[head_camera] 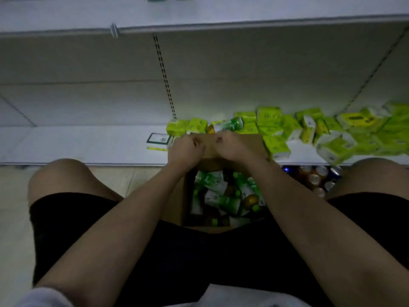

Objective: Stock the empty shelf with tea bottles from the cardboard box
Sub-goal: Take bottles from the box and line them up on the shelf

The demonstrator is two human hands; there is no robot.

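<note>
**Two hands at the box flap, bottles below and beyond**

Two hands are seen at the far flap (232,147) of the box (177,209), which stands on the floor between the knees of a crouching person in black shorts (73,220). The left hand (184,151) is curled, its fingers bent over the left part of the flap's upper edge; the grip appears closed on the cardboard, though the fingertips are partly hidden. The right hand (230,148) is likewise curled and is placed on the flap just beside the left, its fingers folded at the edge. No bottle is held by either hand.

Many tea bottles (221,196) with green-and-white labels are piled loosely inside the box, below the wrists and nearer the body than both hands. One more bottle (228,125) is laid on its side on the shelf (77,145), just beyond the flap's edge and the knuckles, close to both hands but not touched by them.

Green packs (276,129) are scattered over the right part of the shelf, some behind the lying bottle and some beside the flap. A small card (158,138) is seen on the shelf left of the left hand. Can tops (316,178) are visible under the shelf edge, right of the box. The shelf's left part is shown as bare white board, and an upper shelf (199,23) is seen above.
</note>
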